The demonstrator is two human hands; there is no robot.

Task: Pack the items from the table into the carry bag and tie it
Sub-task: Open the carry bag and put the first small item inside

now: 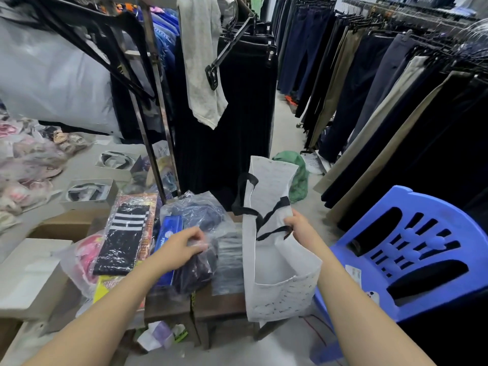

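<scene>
A white carry bag with black handles stands open at the right edge of a small wooden table. My right hand grips its near rim and one black handle, holding the mouth apart. My left hand is closed on the clear plastic wrap of a dark garment packet lying on the table. Beside that packet lie a blue box, a grey wrapped packet and black socks with white stripes in plastic.
A blue plastic chair stands close on the right. Racks of hanging trousers line the right side and a black skirt rack rises behind the table. White boxes and bagged goods fill the left.
</scene>
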